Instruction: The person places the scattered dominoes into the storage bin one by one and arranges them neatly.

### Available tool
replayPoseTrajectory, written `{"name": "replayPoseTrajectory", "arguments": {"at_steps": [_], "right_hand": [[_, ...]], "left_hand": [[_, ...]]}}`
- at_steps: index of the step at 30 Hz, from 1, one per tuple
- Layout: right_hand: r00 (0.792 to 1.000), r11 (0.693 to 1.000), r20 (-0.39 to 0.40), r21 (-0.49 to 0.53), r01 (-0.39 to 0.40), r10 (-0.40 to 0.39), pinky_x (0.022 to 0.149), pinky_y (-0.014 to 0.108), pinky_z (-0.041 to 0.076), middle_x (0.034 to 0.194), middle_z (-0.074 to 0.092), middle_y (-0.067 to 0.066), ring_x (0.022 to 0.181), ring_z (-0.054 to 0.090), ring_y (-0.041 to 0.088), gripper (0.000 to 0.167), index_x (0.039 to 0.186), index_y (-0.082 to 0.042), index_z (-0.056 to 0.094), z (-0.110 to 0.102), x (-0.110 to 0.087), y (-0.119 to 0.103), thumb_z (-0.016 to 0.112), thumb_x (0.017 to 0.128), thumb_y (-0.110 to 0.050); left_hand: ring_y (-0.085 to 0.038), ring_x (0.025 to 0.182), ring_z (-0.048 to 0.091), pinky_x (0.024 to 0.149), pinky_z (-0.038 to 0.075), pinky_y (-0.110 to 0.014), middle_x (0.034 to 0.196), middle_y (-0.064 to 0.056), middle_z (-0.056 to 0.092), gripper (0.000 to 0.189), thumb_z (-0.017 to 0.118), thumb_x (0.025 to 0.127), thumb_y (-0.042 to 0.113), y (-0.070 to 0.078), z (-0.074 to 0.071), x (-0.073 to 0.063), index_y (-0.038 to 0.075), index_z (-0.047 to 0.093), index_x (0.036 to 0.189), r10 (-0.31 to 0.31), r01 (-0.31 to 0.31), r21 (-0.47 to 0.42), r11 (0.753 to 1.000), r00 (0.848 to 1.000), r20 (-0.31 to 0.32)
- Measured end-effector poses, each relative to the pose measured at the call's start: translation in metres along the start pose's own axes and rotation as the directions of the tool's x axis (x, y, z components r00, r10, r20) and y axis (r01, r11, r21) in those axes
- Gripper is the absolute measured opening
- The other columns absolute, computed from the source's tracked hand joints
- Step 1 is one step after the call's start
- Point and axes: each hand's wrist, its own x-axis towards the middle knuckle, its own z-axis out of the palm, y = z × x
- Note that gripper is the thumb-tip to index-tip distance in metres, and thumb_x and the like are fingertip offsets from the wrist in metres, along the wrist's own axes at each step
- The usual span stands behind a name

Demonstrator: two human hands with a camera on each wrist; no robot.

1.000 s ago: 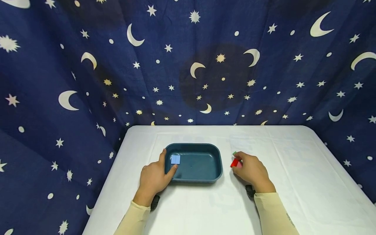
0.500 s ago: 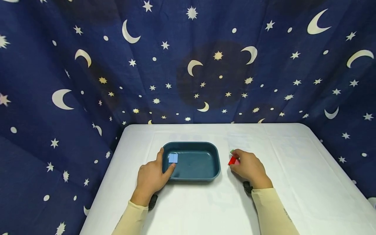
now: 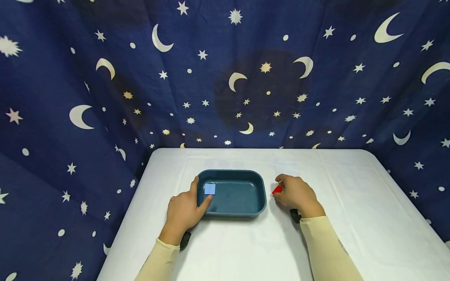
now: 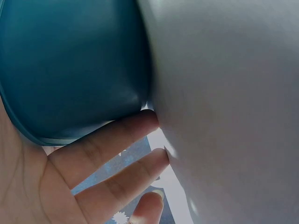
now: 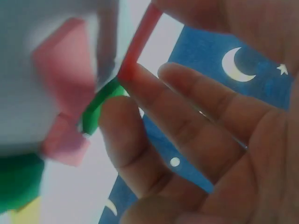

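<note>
Against the left end of a teal tray (image 3: 239, 215) lies my left hand (image 3: 184, 212), thumb over the rim and fingers along the outside; the left wrist view has those fingers (image 4: 103, 149) stretched beside its wall. Two light blue square pieces (image 3: 209, 189) sit inside the tray at left. To the tray's right, my right hand (image 3: 299, 194) pinches a flat red piece (image 3: 277, 189) between thumb and fingertip, seen edge-on as a red strip (image 5: 140, 44) in the right wrist view. A green piece (image 5: 96, 109) shows close by the fingertips, partly hidden.
Blurred pink pieces (image 5: 65, 51), a larger green shape (image 5: 18, 179) and some yellow (image 5: 28, 212) appear beyond the right fingers. Everything stands on a white-covered table (image 3: 351, 195). A dark blue moon-and-star curtain (image 3: 211, 89) hangs behind it.
My right hand has shifted slightly left and away from me with the red piece. The pink piece beside it is now out of sight in the head view. Left hand and tray keep their places.
</note>
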Motion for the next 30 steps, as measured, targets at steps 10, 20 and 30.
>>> {"name": "replayPoseTrajectory", "arguments": {"at_steps": [10, 20, 30], "right_hand": [[0.99, 0.995, -0.099, -0.006, 0.102, -0.102, 0.065, 0.042, 0.05, 0.111, 0.077, 0.001, 0.08, 0.066, 0.02, 0.05, 0.13, -0.012, 0.07, -0.009, 0.016, -0.029, 0.081, 0.084, -0.029], [0.982, 0.991, -0.141, -0.049, 0.122, -0.128, 0.063, 0.044, 0.05, 0.097, 0.074, 0.003, 0.076, 0.064, 0.023, 0.049, 0.126, -0.011, 0.071, -0.021, 0.023, -0.049, 0.083, 0.081, -0.023], [0.978, 0.988, -0.161, -0.091, 0.122, -0.136, 0.062, 0.046, 0.051, 0.093, 0.072, 0.001, 0.077, 0.064, 0.026, 0.049, 0.127, -0.013, 0.071, -0.03, 0.028, -0.069, 0.082, 0.081, -0.023]], "left_hand": [[-0.02, 0.052, 0.058, 0.05, 0.043, -0.041, 0.06, 0.0, 0.059, 0.095, 0.046, 0.098, 0.077, 0.0, 0.0, -0.003, 0.006, 0.04, 0.161, -0.013, 0.013, -0.011, 1.0, 1.0, -0.005], [-0.019, 0.051, 0.058, 0.049, 0.042, -0.04, 0.059, 0.001, 0.057, 0.097, 0.043, 0.098, 0.08, 0.002, 0.0, -0.005, 0.006, 0.041, 0.161, -0.002, 0.002, -0.011, 1.0, 1.0, -0.004], [-0.02, 0.051, 0.058, 0.049, 0.041, -0.04, 0.058, 0.002, 0.056, 0.095, 0.047, 0.098, 0.077, 0.002, -0.002, -0.002, 0.006, 0.041, 0.161, 0.003, -0.003, -0.005, 1.0, 1.0, -0.009]]}}
